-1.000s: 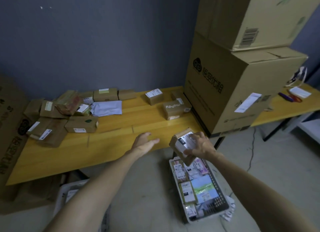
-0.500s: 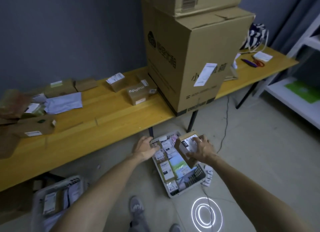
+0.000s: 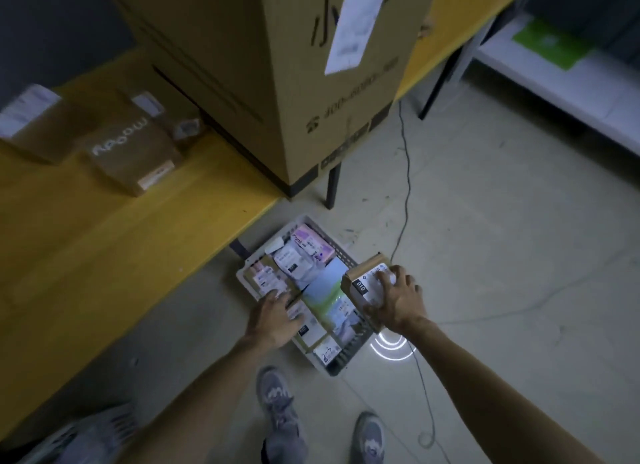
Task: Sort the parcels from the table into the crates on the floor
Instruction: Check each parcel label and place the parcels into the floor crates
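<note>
Cardboard parcel (image 3: 363, 290), small and brown with a white shipping label and a black tag on its upper face, was held in the air over the right edge of the white crate (image 3: 350, 356) on the floor. The right hand (image 3: 398, 300) gripped the cardboard parcel from above, fingers curled across the label and thumb under the near side, with the box tilted. The left hand (image 3: 273, 318) reached over the crate's left side with fingers extended and loosely spread, holding nothing; whether it touched the packed parcels (image 3: 301, 262) beneath it could not be told. Those parcels, mostly white and pink bags and labelled boxes, filled the crate, which sat partly under the front edge of the yellow wooden table (image 3: 104, 255) beside a black table leg (image 3: 332, 186). On the table stood a large cardboard carton (image 3: 277, 82) with a long white label (image 3: 353, 23) on its side, and left of it lay a brown box printed "moody" (image 3: 131, 155) and two more blurred brown boxes (image 3: 31, 117). A dark cable (image 3: 407, 172) ran across the concrete floor, and a ring of light (image 3: 394, 345) showed just right of the crate. Two grey shoes (image 3: 277, 397) stood near the bottom edge, a second pale crate (image 3: 86, 432) showed blurred at the lower left, and a white shelf (image 3: 554, 75) carrying a green sheet (image 3: 550, 44) stood at the upper right.
</note>
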